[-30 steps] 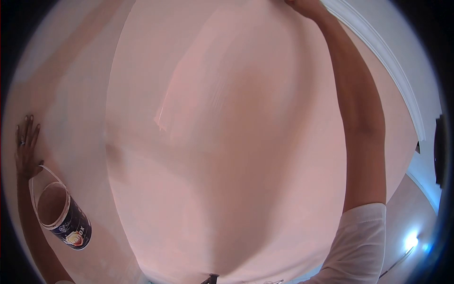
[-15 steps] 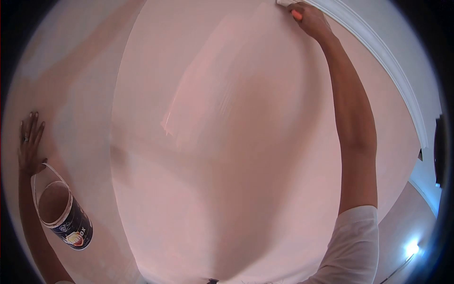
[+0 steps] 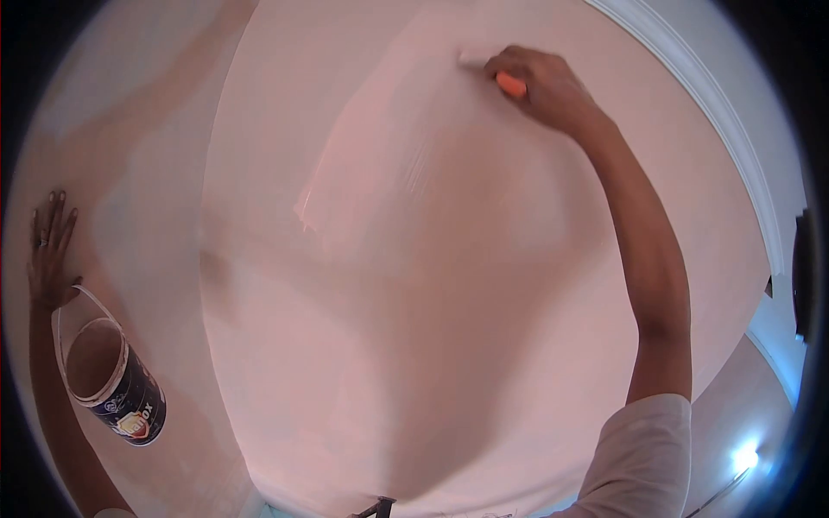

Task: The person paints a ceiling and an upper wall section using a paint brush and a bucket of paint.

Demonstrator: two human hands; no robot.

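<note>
My right hand (image 3: 540,86) is closed round the orange handle (image 3: 511,85) of a paintbrush, whose pale bristles (image 3: 471,60) touch the pink wall (image 3: 518,371) near the top. Fresh, glossier pink paint (image 3: 341,155) runs in a slanting streak left of the brush. At the far left, my left hand (image 3: 53,250) lies against the adjoining wall with its fingers spread. A dark paint bucket (image 3: 134,406) hangs tilted by its white handle from the thumb and wrist of that hand. Its open mouth shows pinkish paint-smeared inner walls.
White moulding (image 3: 691,69) curves along the upper right, where wall and ceiling meet. A bright lamp (image 3: 744,456) shines at the lower right. A dark object (image 3: 803,276) stands at the right edge, and a dark piece (image 3: 380,508) shows at bottom centre.
My right hand has moved down and left with the brush, away from the moulding. The bucket and my left hand appear slightly higher and further left in view.
</note>
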